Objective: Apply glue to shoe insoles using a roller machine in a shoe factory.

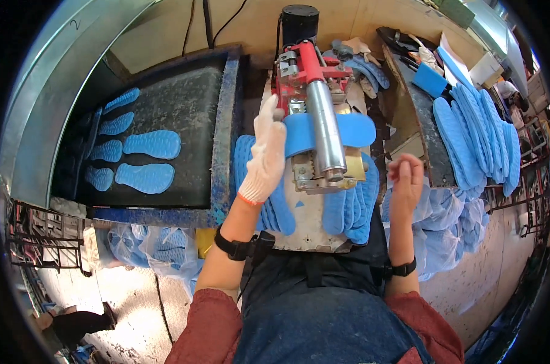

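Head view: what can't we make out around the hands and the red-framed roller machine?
All in the head view:
1. Blue sole-shaped piece: middle hidden by the shiny metal cylinder.
2. White-gloved left hand: overlaps the piece's left edge, so contact is unclear.
3. Bare right hand: slightly blurred; curled fingers hide the palm.
4. Clear plastic bags of blue soles: partly covered by the black-topped table; count unclear.

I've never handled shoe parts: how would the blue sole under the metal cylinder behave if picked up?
The blue sole looks thin and flat, so probably light and unlikely to roll. The metal cylinder crosses over it, perhaps hindering lifting.
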